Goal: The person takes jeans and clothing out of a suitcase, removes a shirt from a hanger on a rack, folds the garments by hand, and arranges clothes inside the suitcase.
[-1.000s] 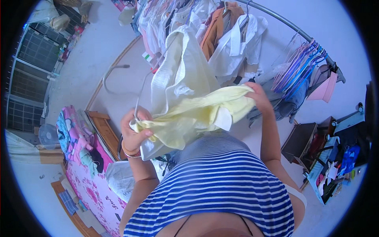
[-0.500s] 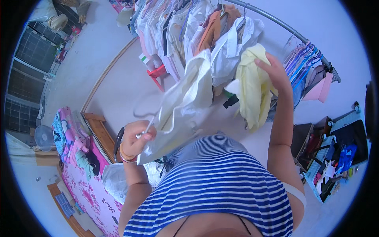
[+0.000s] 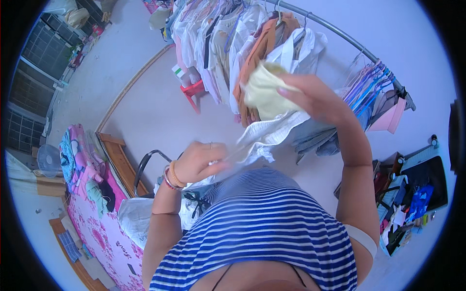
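My left hand (image 3: 201,162) is closed, its fingers smeared by motion, on one end of a white garment (image 3: 276,130) with a gathered edge. The white cloth stretches from this hand up to just below my right hand (image 3: 315,99). Bunched in the right hand's fingers is a pale yellow garment (image 3: 267,94), hanging to their left. The yellow cloth overlaps the far part of the white one; whether the right fingers also hold the white cloth is hidden. Both garments are in front of my striped top.
Beyond my hands stands a metal clothes rail (image 3: 335,29) full of shirts, with hangers (image 3: 371,82) bunched at its right. A red stool (image 3: 192,89) is below it. An open suitcase (image 3: 427,174) lies at right, a pink bed (image 3: 97,228) at left, beside a black curved handle (image 3: 144,167).
My right hand has brought the yellow garment left and nearer, over the white one. The left hand has moved right, and the white garment has dropped lower between them.
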Motion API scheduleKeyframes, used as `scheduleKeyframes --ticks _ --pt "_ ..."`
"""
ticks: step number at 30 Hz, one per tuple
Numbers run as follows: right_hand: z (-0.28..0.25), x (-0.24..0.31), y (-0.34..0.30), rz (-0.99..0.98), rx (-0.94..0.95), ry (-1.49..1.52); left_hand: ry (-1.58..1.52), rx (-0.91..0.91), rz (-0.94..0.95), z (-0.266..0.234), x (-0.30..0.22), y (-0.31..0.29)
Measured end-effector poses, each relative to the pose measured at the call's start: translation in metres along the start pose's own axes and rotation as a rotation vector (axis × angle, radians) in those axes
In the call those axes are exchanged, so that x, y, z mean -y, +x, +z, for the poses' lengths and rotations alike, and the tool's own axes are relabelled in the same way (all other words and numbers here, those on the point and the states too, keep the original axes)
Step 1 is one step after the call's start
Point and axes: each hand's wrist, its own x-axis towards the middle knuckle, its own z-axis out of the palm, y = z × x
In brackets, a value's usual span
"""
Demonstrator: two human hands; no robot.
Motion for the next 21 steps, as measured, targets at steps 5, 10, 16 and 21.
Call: scheduleKeyframes --ticks 5,10,16,21 --pt "-0.009 0.023 -0.028 0.320 0.246 -0.147 -0.007 -0.187 -0.124 0.004 0.007 0.004" --pt "-0.012 -0.002 -0.056 0.135 0.017 -0.461 -0.009 -0.344 -0.124 0.027 0.001 0.010" --pt "0.030 0.004 -0.052 -0.033 0.124 -0.262 0.048 -0.193 -0.055 0.042 -0.006 0.038" --pt "0.041 -0.002 -0.055 -0.194 -0.008 -0.401 -0.254 -0.240 0.062 0.045 0.002 0.045"
